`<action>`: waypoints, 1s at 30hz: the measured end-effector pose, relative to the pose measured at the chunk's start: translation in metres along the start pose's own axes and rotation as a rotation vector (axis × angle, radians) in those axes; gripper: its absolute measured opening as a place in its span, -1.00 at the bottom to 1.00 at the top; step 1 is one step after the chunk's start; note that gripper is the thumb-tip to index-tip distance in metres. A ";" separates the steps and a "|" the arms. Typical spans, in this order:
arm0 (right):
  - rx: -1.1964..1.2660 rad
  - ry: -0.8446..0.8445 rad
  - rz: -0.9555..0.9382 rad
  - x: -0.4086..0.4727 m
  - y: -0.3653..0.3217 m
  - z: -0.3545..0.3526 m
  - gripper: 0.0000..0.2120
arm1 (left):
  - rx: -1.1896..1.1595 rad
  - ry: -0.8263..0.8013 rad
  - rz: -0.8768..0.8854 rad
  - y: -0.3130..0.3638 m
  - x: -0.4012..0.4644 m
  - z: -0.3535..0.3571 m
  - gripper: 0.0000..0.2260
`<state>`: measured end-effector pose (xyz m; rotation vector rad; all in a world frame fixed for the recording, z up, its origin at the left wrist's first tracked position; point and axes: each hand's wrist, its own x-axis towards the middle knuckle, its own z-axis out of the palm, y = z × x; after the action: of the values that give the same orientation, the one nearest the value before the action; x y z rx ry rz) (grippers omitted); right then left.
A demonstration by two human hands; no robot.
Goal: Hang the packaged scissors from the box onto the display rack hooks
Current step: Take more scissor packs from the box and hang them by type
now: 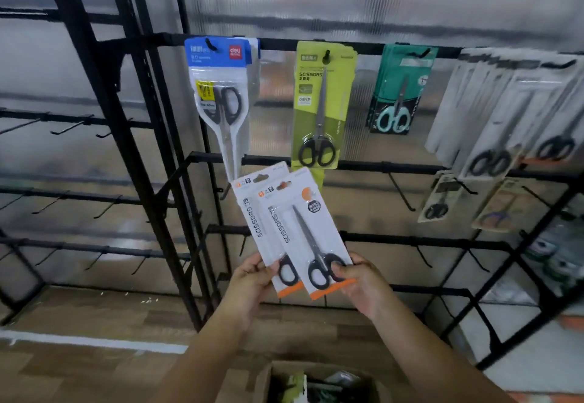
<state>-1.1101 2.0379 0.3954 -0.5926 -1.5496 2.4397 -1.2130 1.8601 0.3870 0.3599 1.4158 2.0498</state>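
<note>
Below the hanging blue pack [218,93] and green pack [322,105] on the display rack [316,45], both hands hold white-and-orange scissor packs by their lower ends: the left hand [252,279] pinches the rear pack [259,222], the right hand [360,279] the front pack [303,232]. Overlapped like this, their hang holes may not line up with a hook, so one could slip toward the cardboard box [316,383].

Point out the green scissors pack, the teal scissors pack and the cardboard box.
green scissors pack [319,108]: head view, middle of its card.
teal scissors pack [399,89]: head view, centre of its card.
cardboard box [264,383]: head view, its left wall.
</note>
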 end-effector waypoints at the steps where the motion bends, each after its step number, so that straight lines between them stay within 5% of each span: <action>1: 0.039 -0.018 -0.030 -0.005 -0.008 -0.007 -0.52 | 0.018 -0.044 0.013 0.006 0.004 0.010 -0.69; 10: 0.290 0.142 -0.348 -0.063 -0.076 -0.070 -0.60 | 0.030 -0.398 0.054 0.033 0.032 0.124 -0.72; 18: 0.404 0.288 -0.563 -0.121 -0.102 -0.125 -0.66 | -0.090 -0.554 -0.074 0.019 0.041 0.205 -0.73; 25: 0.553 0.319 -0.602 -0.138 -0.134 -0.202 -0.74 | -0.019 -0.566 -0.041 0.013 0.041 0.269 -0.73; 30: 0.352 0.367 -0.648 -0.136 -0.185 -0.264 -0.72 | 0.006 -0.486 0.035 0.010 0.052 0.316 -0.72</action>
<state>-0.8836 2.2860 0.4945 -0.3646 -0.9400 1.9031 -1.0864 2.1258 0.5125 0.8266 1.1201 1.8188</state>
